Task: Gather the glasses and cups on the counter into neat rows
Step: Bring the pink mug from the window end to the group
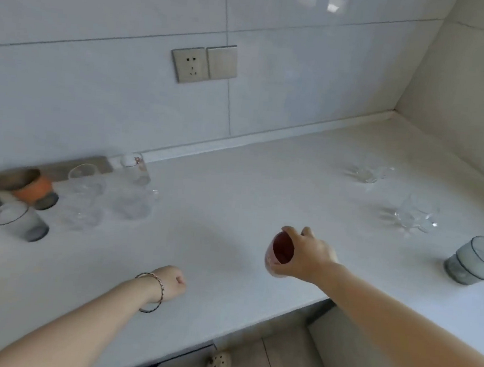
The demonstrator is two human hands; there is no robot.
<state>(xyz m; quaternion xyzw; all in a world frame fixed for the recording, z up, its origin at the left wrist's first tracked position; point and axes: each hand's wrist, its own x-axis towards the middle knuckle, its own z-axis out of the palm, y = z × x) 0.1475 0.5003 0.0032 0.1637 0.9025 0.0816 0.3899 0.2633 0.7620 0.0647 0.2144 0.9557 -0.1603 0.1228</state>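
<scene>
The right hand point(306, 256) is wrapped around a red cup point(280, 253), fingers over the rim and far side, and holds it tilted in the air above the counter point(235, 182), its mouth turned toward the camera. The left hand point(170, 283) is curled into a loose fist, empty, low over the counter's near part; whether it touches the surface I cannot tell.

To the left stands the gathered group: a grey tumbler point(20, 221), an orange cup point(32, 188) with a dark one just beside it, and several clear glasses point(87, 183) near the wall, blurred so that their exact count and spacing are unclear. Well apart on the right are two faceted clear glasses point(367, 171), point(413, 217) and a blue-grey tumbler point(477, 262).

This looks like a carry step, taking a stray cup across to the group. The next move probably calls for righting the cup and setting it upright beside the left-hand cluster, without knocking the clear glasses.
</scene>
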